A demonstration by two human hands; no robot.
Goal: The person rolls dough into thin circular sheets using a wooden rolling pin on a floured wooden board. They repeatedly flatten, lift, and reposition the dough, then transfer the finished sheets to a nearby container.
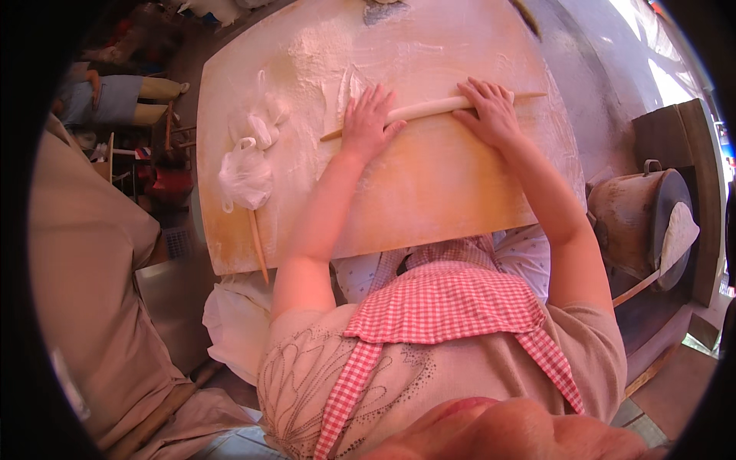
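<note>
A thin wooden rolling pin (pixel 530 94) lies crosswise on a floured wooden board (pixel 425 190), with a pale sheet of dough (pixel 428 109) wrapped around its middle. My left hand (pixel 368 123) rests palm down over the left part of the dough roll, its fingers spread and pointing away from me. Over the roll's right end lies my right hand (pixel 490 112), also palm down, with the thumb angled inward. Neither hand's fingers close around the pin. The dough under both palms is hidden.
Knotted plastic bags (pixel 247 172) and a second wooden stick (pixel 259 247) lie at the board's left. Loose flour (pixel 319 52) covers the far side. A lidded metal pot (pixel 627 213) stands right, a ladle-like scoop (pixel 678 236) over its lid. Another person (pixel 109 95) is at far left.
</note>
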